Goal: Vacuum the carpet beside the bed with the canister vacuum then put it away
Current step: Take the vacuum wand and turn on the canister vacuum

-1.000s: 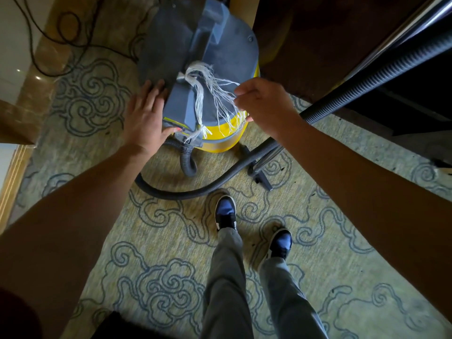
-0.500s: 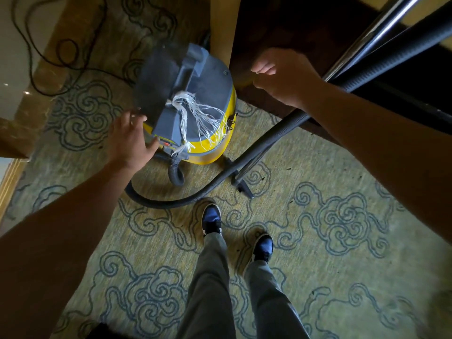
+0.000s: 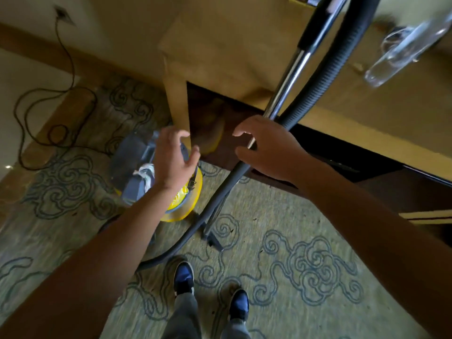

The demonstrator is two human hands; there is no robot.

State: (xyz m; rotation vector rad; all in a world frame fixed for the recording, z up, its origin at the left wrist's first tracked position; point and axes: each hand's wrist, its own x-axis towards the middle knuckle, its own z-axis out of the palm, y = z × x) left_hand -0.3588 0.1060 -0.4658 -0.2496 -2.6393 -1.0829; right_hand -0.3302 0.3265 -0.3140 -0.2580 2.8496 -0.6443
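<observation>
The yellow canister vacuum (image 3: 182,206) with a grey lid stands on the patterned carpet (image 3: 281,228) beside a desk leg. Its chrome wand (image 3: 291,77) and ribbed black hose (image 3: 327,77) lean up against the desk edge. My left hand (image 3: 172,160) hovers over the canister's lid with fingers spread, holding nothing. My right hand (image 3: 266,145) is in front of the wand and hose, fingers apart and curled, gripping nothing. A white frayed cord (image 3: 146,173) is tied on the lid's handle.
A tan wooden desk (image 3: 220,57) fills the upper right, with a clear glass object (image 3: 406,45) on top. A black power cable (image 3: 44,113) loops over the floor to a wall socket (image 3: 62,14) at upper left. My two shoes (image 3: 210,292) stand on the carpet below.
The view has tilted up and pulled back. My left hand came off the canister's side and now hovers over the lid. My right hand dropped toward the wand and hose.
</observation>
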